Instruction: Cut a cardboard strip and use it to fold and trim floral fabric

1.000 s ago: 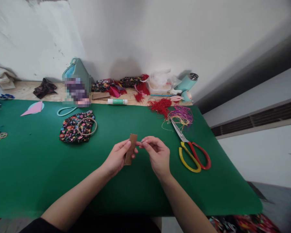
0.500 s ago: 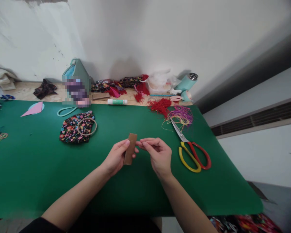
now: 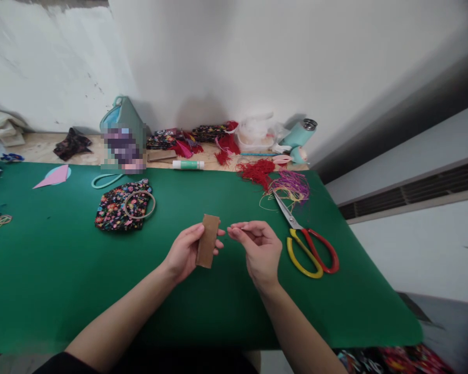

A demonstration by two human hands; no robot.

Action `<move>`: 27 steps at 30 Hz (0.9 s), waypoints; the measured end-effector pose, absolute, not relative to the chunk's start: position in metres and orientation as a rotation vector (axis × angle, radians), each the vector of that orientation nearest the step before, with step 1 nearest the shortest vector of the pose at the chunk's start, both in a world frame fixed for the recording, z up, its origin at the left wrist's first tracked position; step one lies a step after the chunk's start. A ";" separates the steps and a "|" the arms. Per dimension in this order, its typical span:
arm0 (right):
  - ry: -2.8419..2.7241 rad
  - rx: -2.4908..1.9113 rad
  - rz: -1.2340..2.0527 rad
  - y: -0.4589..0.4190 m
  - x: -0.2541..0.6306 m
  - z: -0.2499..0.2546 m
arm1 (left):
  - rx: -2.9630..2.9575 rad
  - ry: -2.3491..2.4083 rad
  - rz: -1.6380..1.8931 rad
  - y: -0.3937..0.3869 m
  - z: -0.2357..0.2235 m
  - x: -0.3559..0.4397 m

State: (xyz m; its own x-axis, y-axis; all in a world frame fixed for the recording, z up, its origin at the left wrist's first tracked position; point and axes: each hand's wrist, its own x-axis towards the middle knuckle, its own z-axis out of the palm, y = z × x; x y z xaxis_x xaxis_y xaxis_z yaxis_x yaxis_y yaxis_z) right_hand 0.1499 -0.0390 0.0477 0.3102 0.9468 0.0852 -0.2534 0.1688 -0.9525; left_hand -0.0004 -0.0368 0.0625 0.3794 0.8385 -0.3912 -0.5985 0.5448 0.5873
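My left hand (image 3: 185,252) grips a small brown cardboard strip (image 3: 208,240) upright above the green table cover (image 3: 62,270). My right hand (image 3: 259,249) is just to the right of the strip, its thumb and fingers pinched together on something too thin to make out. A small gap separates the pinched fingertips from the strip. Scissors with one red and one yellow handle (image 3: 308,246) lie to the right of my right hand.
A floral fabric piece (image 3: 119,210) with a ring (image 3: 139,203) on it lies left of centre. Red threads (image 3: 257,170) and purple-yellow threads (image 3: 290,186) lie near the scissor blades. A glue stick (image 3: 187,164), teal bag (image 3: 120,130), teal bottle (image 3: 298,136) and fabric scraps line the back.
My right hand has drawn slightly to the right, away from the cardboard strip. The strip is tilted a little more upright in my left hand.
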 end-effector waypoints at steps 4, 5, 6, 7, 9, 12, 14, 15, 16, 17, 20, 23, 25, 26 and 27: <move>-0.898 -1.036 0.995 -0.040 0.151 0.046 | 0.373 0.713 0.950 -0.036 0.063 0.000; -0.913 -1.035 0.985 -0.040 0.151 0.046 | 0.371 0.712 0.949 -0.036 0.064 0.000; -0.930 -1.034 0.972 -0.040 0.152 0.046 | 0.371 0.713 0.948 -0.036 0.064 0.000; -0.949 -1.036 0.957 -0.040 0.152 0.046 | 0.373 0.714 0.948 -0.036 0.064 0.000; -0.985 -1.050 0.927 -0.039 0.152 0.046 | 0.381 0.718 0.948 -0.036 0.064 0.000; -0.997 -1.081 0.885 -0.038 0.152 0.045 | 0.386 0.719 0.947 -0.036 0.063 0.000; -0.980 -1.103 0.874 -0.038 0.152 0.046 | 0.389 0.717 0.947 -0.036 0.062 0.000; -0.967 -1.111 0.877 -0.038 0.151 0.046 | 0.389 0.718 0.948 -0.036 0.062 0.000; -0.953 -1.116 0.886 -0.039 0.151 0.046 | 0.389 0.718 0.949 -0.036 0.063 0.000; -0.939 -1.119 0.898 -0.039 0.151 0.046 | 0.389 0.719 0.950 -0.036 0.063 0.000; -0.901 -1.119 0.954 -0.039 0.151 0.047 | 0.392 0.721 0.949 -0.036 0.064 0.000; -0.876 -1.140 0.989 -0.039 0.151 0.048 | 0.395 0.727 0.946 -0.036 0.064 0.000; -0.874 -1.147 0.972 -0.038 0.151 0.048 | 0.391 0.734 0.946 -0.037 0.064 0.000; -0.875 -1.147 0.963 -0.038 0.151 0.049 | 0.388 0.737 0.947 -0.037 0.064 0.000; -0.878 -1.145 0.956 -0.038 0.151 0.049 | 0.387 0.739 0.948 -0.037 0.063 0.000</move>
State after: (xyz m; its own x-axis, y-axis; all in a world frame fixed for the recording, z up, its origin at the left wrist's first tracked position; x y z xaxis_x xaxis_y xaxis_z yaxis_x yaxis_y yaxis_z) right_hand 0.1509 -0.0380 0.0487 0.3479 0.9344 0.0768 -0.1561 0.1385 -0.9780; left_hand 0.0000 -0.0366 0.0634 0.3685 0.8403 -0.3976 -0.5902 0.5420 0.5983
